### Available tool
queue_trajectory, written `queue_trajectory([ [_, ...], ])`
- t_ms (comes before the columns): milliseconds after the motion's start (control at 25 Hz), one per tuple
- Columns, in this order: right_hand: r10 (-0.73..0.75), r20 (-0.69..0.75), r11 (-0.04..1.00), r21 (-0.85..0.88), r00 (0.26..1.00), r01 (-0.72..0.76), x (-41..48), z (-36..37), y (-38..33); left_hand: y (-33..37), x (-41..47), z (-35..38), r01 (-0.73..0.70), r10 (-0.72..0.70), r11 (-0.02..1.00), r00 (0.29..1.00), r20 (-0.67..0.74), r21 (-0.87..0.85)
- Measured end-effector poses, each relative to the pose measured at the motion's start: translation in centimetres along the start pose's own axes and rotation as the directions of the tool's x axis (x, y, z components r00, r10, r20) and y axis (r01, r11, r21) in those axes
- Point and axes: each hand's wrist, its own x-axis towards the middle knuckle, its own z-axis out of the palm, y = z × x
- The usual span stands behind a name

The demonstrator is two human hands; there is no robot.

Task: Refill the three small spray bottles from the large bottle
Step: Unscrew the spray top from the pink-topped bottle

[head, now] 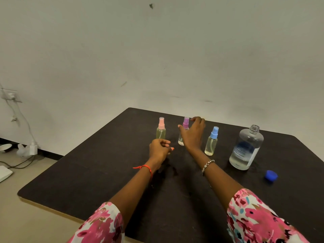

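Three small spray bottles stand in a row on the dark table (pixel 87 181): a pink-capped bottle (pixel 161 129) at left, a purple-capped bottle (pixel 184 128) in the middle and a blue-capped bottle (pixel 211 141) at right. All hold pale liquid. My right hand (pixel 192 133) is spread open around the purple-capped bottle and hides most of its body; whether it touches the bottle is unclear. My left hand (pixel 160 149) hovers just in front of the pink-capped bottle with fingers loosely curled and nothing in it. The large clear bottle (pixel 246 148) stands uncapped at right, partly full.
The large bottle's blue cap (pixel 270 175) lies on the table near the right edge. A wall runs behind the table. On the floor at left are a white plug with cables (pixel 33 149) and a white bowl (pixel 5 147).
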Motion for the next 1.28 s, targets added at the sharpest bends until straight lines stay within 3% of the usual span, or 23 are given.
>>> queue_trajectory([
  [80,-0.084,0.06,0.993,0.09,0.995,0.078,-0.6,0.8,-1.0,-0.2,0.3,-0.4,-0.001,0.007,0.999,0.991,-0.134,0.052],
  [160,-0.073,0.241,0.989,0.142,0.968,0.039,-0.6,1.9,-1.8,-0.4,0.6,-0.7,-0.01,0.034,0.994,0.976,-0.214,0.113],
  [320,0.016,0.443,0.993,0.1,0.897,-0.067,-0.5,4.0,-2.5,-0.4,1.1,-1.4,-0.01,0.047,0.983,0.978,-0.201,0.182],
  [520,0.043,0.402,0.987,0.125,0.915,-0.102,-1.0,4.1,-2.6,-0.1,1.1,-2.1,-0.053,0.067,0.986,0.994,-0.084,0.155],
  [720,0.031,0.446,0.981,0.16,0.895,-0.113,-1.2,1.0,-3.4,1.2,-0.2,-1.4,-0.144,0.147,0.988,0.986,-0.08,0.051],
  [960,-0.007,0.414,0.983,0.171,0.91,-0.07,-0.7,-4.3,-4.6,3.2,-2.5,0.1,-0.22,0.22,0.976,0.975,0.033,0.006],
  [1280,-0.09,0.498,0.987,0.158,0.863,0.011,-0.5,-10.3,-3.9,4.7,-5.3,2.2,-0.224,0.228,0.974,0.958,0.173,-0.041],
])
